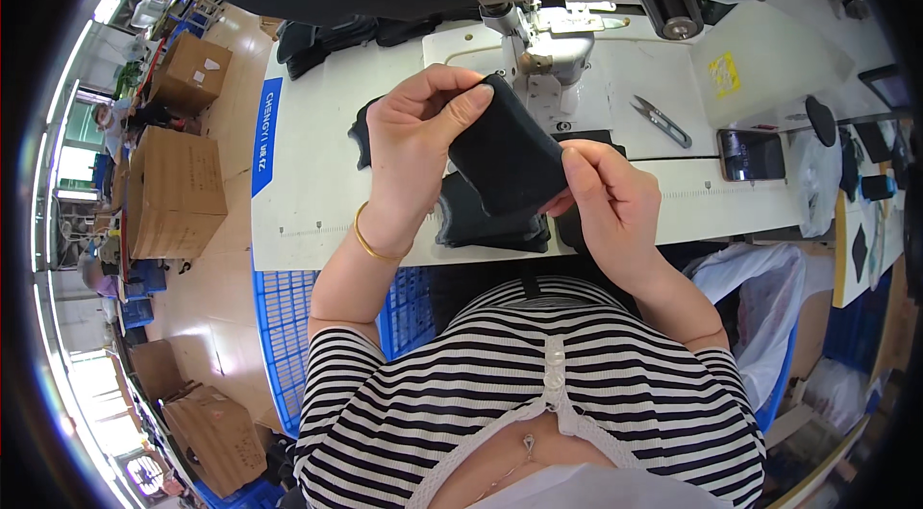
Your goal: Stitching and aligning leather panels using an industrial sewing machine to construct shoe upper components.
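A small dark fabric piece (508, 146) is stretched between my two hands, in front of the sewing machine (553, 52). My left hand (423, 129) pinches its upper corner between thumb and fingers. At its right edge, my right hand (611, 206) grips it the same way. Beneath it, a stack of similar dark pieces (490, 225) lies near the table's front edge. More dark fabric (361, 134) shows partly behind my left hand, and another dark piece lies behind my right hand, mostly hidden.
On the white table (327, 173), thread snips (663, 121) and a phone (752, 155) lie to the right. Dark fabric piles (332, 40) sit at the back left. Blue plastic baskets (288, 317) stand below the front edge. Cardboard boxes (178, 192) line the floor at left.
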Tool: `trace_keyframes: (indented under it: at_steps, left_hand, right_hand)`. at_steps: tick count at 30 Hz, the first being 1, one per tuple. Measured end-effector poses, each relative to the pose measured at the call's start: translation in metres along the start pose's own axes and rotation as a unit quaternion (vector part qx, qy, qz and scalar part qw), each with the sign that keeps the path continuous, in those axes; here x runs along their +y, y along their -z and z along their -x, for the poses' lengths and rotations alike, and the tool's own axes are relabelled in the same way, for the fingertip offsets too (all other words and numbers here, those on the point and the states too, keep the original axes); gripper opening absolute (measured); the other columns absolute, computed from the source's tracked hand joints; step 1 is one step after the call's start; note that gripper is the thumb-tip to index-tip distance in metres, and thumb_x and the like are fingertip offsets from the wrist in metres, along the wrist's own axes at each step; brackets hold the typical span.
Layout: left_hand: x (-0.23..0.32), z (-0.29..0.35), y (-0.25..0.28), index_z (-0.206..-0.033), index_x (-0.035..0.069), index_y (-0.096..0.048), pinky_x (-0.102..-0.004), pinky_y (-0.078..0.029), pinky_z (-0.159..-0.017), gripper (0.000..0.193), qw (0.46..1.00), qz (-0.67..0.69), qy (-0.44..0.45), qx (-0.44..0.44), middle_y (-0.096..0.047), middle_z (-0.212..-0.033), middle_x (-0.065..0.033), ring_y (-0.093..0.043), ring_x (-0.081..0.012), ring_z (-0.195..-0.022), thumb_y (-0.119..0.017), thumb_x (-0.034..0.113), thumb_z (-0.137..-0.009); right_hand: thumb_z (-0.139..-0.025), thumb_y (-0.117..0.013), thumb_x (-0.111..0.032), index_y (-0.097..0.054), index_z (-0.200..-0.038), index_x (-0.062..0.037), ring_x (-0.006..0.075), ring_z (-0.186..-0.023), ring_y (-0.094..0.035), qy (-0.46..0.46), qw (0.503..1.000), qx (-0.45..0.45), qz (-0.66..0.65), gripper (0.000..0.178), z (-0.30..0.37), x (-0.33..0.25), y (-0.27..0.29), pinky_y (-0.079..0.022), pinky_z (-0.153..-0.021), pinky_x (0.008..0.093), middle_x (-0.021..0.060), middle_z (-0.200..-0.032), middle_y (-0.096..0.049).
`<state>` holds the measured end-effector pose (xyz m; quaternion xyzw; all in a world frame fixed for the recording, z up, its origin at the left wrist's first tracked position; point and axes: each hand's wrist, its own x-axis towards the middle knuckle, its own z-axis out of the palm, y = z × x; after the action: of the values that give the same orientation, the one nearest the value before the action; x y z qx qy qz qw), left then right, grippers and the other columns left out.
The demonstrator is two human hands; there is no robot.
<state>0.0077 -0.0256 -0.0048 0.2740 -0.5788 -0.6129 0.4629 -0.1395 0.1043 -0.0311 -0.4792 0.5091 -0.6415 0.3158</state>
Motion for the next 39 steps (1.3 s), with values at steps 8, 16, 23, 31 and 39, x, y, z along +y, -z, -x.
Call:
trace_keyframes:
  at_steps: [8,16,23,31,39]
  left_hand:
    - [-0.001,-0.002,0.001,-0.098,-0.004,-0.07,-0.0192,-0.05,-0.076,0.014,1.0,0.012,0.012,-0.002,-0.069,-0.087,-0.0038,-0.062,-0.0074,-0.079,-0.073,0.0,-0.085]
    - [0.002,-0.001,-0.004,-0.094,-0.002,-0.07,-0.0175,-0.048,-0.071,0.009,0.998,-0.058,-0.005,0.0,-0.068,-0.085,-0.0008,-0.059,-0.0046,-0.076,-0.072,0.002,-0.086]
    - [0.008,0.002,-0.009,-0.09,0.0,-0.069,-0.0173,-0.046,-0.068,0.007,0.988,-0.14,-0.054,-0.045,-0.066,-0.081,0.0028,-0.055,-0.0027,-0.073,-0.073,0.003,-0.085]
    - [0.008,-0.001,-0.009,-0.092,-0.001,-0.07,-0.0172,-0.047,-0.068,0.01,0.991,-0.122,-0.001,-0.047,-0.067,-0.081,0.002,-0.057,-0.0029,-0.074,-0.073,0.006,-0.086]
    - [0.005,-0.029,-0.002,-0.093,-0.002,-0.07,-0.019,-0.048,-0.07,0.011,0.99,-0.098,0.047,-0.09,-0.068,-0.083,-0.0018,-0.06,-0.0055,-0.075,-0.072,0.005,-0.085]
  right_hand:
    - [-0.1,-0.053,-0.007,-0.062,-0.107,0.0069,0.0148,-0.065,-0.069,0.005,1.0,-0.024,0.016,0.018,0.001,0.0,0.003,-0.055,-0.056,0.021,0.0101,-0.081,-0.068]
    - [-0.095,-0.059,-0.004,-0.064,-0.101,0.0041,0.0109,-0.062,-0.069,0.009,1.0,-0.001,0.003,0.011,0.003,0.006,0.001,-0.051,-0.053,0.0197,0.0078,-0.074,-0.069]
    - [-0.092,-0.063,-0.005,-0.064,-0.101,0.0023,0.0059,-0.059,-0.061,0.076,0.995,0.006,0.057,0.012,-0.009,0.005,0.003,-0.046,-0.053,0.0198,0.0053,-0.068,-0.066]
    - [-0.093,-0.063,-0.006,-0.065,-0.095,0.0003,0.0075,-0.048,-0.052,0.112,0.983,0.02,0.143,0.007,-0.012,0.008,-0.001,-0.039,-0.047,0.0217,0.0045,-0.059,-0.057]
    - [-0.095,-0.062,-0.01,-0.065,-0.098,0.0013,0.0054,-0.055,-0.058,0.055,0.995,0.009,0.086,0.012,-0.024,0.002,-0.003,-0.05,-0.049,0.0219,0.0033,-0.066,-0.061]
